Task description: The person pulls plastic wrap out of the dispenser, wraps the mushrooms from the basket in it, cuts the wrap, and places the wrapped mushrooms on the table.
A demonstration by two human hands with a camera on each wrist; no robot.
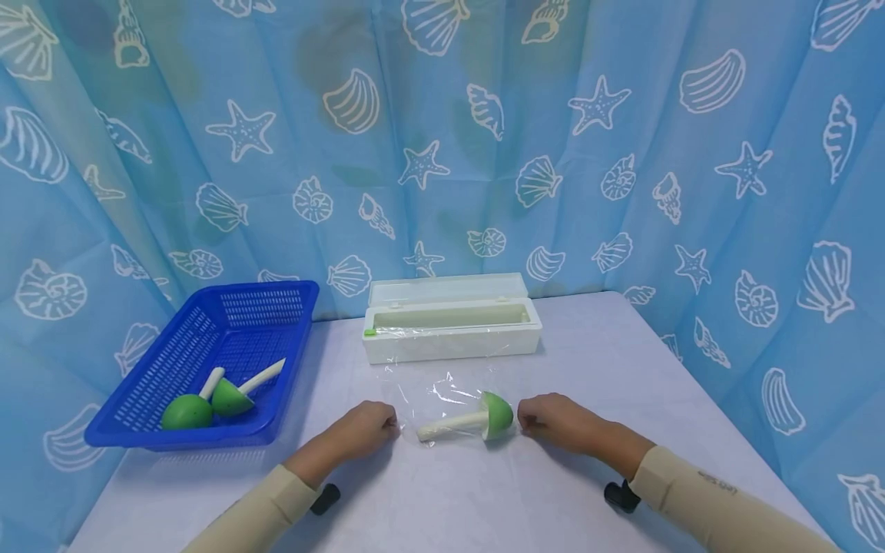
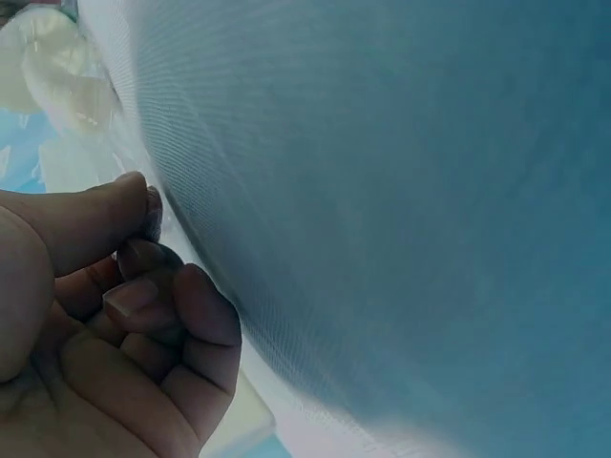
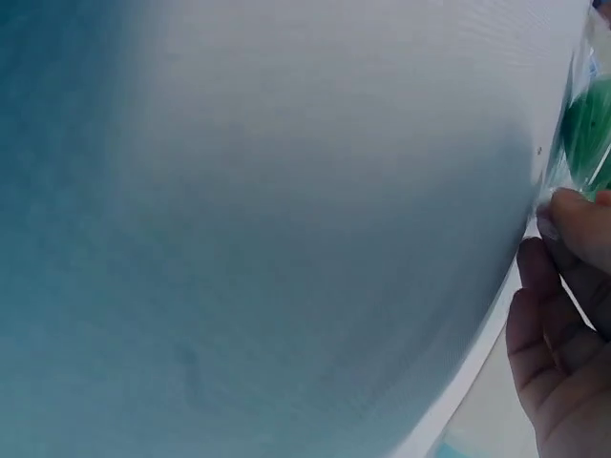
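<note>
Your left hand is at nine o'clock from the green-capped toy mushroom, its fingers curled and its thumb and forefinger pinching the edge of the clear cling film. Your right hand, at three o'clock and just beside the cap, has its fingers bent and pinches the film too. The mushroom lies on its side between your hands, cap toward three o'clock, stem toward nine; you cannot tell how far the film covers it.

At twelve o'clock from the mushroom, the film reaches the white film dispenser box, whose lid stands open; a green tab sits at the box's left front edge. Toward ten o'clock, a blue plastic basket holds two more green-capped mushrooms. Under everything is a pale tablecloth; behind hangs a blue seashell-print curtain.
</note>
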